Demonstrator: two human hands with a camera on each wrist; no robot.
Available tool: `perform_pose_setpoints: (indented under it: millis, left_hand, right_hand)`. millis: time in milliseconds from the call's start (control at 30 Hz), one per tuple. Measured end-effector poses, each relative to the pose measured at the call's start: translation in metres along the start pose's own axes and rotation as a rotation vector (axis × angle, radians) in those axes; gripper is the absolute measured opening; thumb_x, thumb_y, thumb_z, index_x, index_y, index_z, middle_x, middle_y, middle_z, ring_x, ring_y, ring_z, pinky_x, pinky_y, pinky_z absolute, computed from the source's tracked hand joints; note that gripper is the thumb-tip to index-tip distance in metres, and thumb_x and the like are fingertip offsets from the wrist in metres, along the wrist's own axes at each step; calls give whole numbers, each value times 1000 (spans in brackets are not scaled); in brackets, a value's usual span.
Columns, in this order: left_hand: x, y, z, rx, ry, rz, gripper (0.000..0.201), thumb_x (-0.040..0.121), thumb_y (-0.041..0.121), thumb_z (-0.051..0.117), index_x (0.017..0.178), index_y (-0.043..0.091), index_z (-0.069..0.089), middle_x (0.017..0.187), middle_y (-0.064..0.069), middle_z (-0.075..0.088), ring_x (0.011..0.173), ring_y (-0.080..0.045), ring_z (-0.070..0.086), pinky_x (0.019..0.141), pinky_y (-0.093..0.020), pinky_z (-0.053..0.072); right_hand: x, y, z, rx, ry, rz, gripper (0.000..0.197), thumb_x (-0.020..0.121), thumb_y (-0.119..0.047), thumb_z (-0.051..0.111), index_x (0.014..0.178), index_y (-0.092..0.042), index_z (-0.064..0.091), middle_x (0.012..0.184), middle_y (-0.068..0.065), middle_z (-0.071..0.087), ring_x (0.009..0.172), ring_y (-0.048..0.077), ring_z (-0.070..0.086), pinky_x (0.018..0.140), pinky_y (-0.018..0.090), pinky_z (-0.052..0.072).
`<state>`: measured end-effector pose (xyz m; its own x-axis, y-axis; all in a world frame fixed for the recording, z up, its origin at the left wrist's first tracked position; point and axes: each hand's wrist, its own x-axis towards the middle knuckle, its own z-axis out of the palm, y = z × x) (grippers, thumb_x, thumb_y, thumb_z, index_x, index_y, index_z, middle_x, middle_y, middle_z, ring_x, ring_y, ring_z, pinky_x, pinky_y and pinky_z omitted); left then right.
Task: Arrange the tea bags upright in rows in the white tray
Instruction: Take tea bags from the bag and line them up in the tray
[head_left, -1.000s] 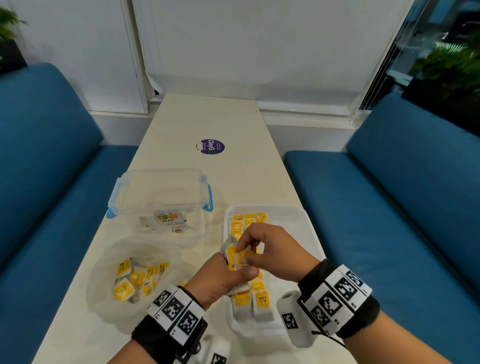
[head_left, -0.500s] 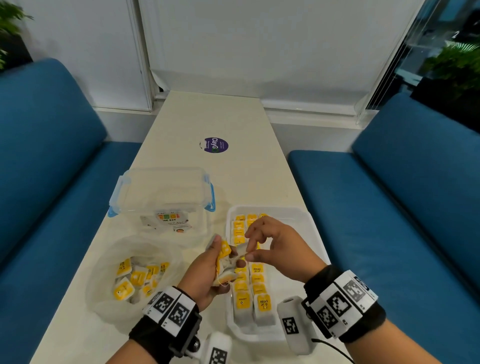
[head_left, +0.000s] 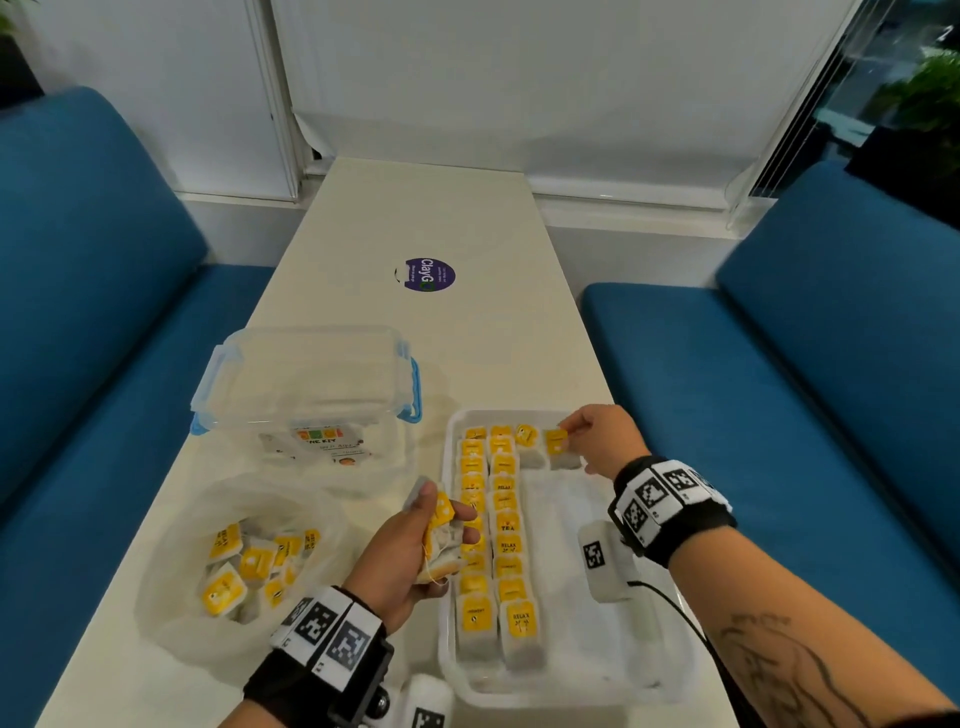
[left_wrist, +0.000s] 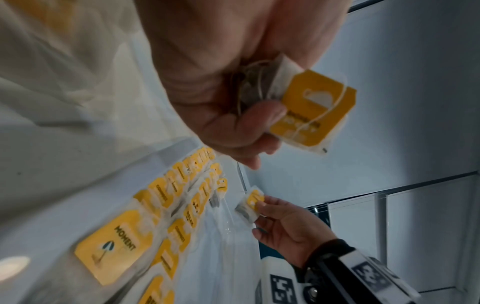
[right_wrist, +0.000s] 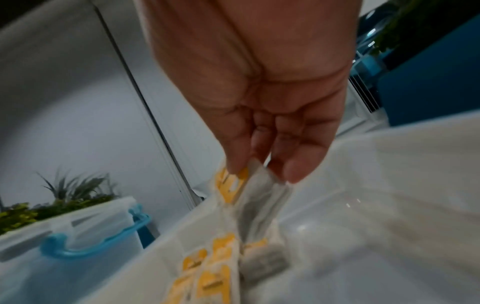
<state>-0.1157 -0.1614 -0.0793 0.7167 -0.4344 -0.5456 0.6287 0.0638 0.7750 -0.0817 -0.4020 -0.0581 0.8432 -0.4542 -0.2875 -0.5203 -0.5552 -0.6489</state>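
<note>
The white tray (head_left: 644, 670) lies at the table's near right. Two rows of upright yellow-tagged tea bags (head_left: 506, 525) fill its left side, and one more bag (head_left: 527, 441) stands at the far end. My right hand (head_left: 597, 441) pinches a single tea bag (head_left: 558, 449) by its top at the tray's far end (right_wrist: 249, 185). My left hand (head_left: 410, 551) hovers over the tray's left rim and grips a small bunch of tea bags (head_left: 441, 535), with one yellow tag (left_wrist: 311, 109) sticking out of the fist.
A clear plastic bag (head_left: 171, 587) with several loose tea bags (head_left: 249, 566) lies at the near left. Behind it stands a clear box (head_left: 306, 395) with blue clips. A purple sticker (head_left: 430, 274) marks the table's middle. Blue sofas flank the table.
My right hand took one tea bag from the bunch in my left hand and carried it to the far end of the tray. My left hand drew back slightly left.
</note>
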Motion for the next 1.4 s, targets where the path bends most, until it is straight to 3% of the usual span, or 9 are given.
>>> perform_pose_setpoints:
  millis: [100, 200, 367, 500, 700, 900, 1033, 1167, 1400]
  left_hand:
    - [1, -1, -1, -7, 7, 2, 52, 94, 52, 30, 91, 12, 63, 81, -7, 63, 37, -7, 42, 40, -16, 29]
    - [2, -2, -4, -16, 13, 5, 51, 94, 52, 31, 90, 12, 63, 80, -8, 64, 36, -6, 42, 40, -16, 30]
    - [3, -4, -7, -30, 20, -2, 52, 93, 52, 31, 90, 12, 63, 81, -8, 64, 36, -6, 44, 39, -16, 30]
    - [3, -6, -8, -28, 20, -3, 53, 92, 53, 31, 90, 12, 63, 82, -9, 64, 37, -7, 44, 39, -16, 30]
    - [2, -6, -7, -18, 19, -1, 52, 93, 52, 29, 91, 11, 62, 81, -8, 63, 37, -6, 44, 40, -16, 29]
    - [2, -9, -8, -3, 11, -9, 52, 94, 52, 28, 91, 12, 62, 80, -7, 63, 36, -6, 43, 41, -16, 29]
    - [3, -9, -10, 26, 12, -8, 53, 93, 54, 28, 89, 14, 64, 80, -5, 65, 40, -7, 45, 43, -16, 30]
    - [3, -5, -8, 48, -20, -7, 58, 92, 56, 25, 89, 14, 64, 80, -4, 66, 43, -7, 48, 42, -17, 30]
    - [1, -1, 8, 99, -80, 16, 65, 87, 63, 18, 87, 16, 64, 77, -1, 67, 48, -10, 49, 43, -16, 30]
  right_hand:
    - [9, 5, 14, 11, -156, 99, 16, 87, -2, 58, 85, -18, 61, 79, 0, 60, 70, 13, 56, 52, 24, 51]
    - [15, 6, 22, 67, -222, 165, 14, 89, -1, 56, 91, -15, 60, 75, 2, 59, 64, 13, 56, 52, 24, 52]
    - [26, 8, 31, 96, -170, 225, 25, 88, -2, 58, 71, -20, 57, 74, 3, 54, 78, 21, 54, 49, 23, 45]
    - [31, 11, 37, 179, -133, 270, 28, 88, 4, 55, 68, -15, 57, 69, 6, 57, 55, 17, 50, 52, 27, 48]
    - [33, 10, 39, 267, -106, 329, 30, 89, 5, 52, 62, -10, 56, 61, 8, 53, 50, 20, 48, 51, 31, 49]
    - [31, 14, 39, 168, -80, 231, 27, 87, -7, 56, 66, -22, 50, 73, 2, 54, 62, 17, 55, 65, 34, 56]
    - [27, 14, 34, 80, -55, 203, 22, 86, -6, 61, 72, -17, 50, 87, 8, 58, 74, 22, 57, 76, 39, 58]
    - [10, 4, 22, 112, -49, 105, 15, 84, -5, 64, 81, -16, 54, 91, 9, 59, 74, 20, 56, 49, 27, 47]
    - [-60, -36, 0, 98, -386, -255, 12, 80, -10, 71, 76, -20, 65, 66, -7, 61, 58, 7, 53, 46, 20, 39]
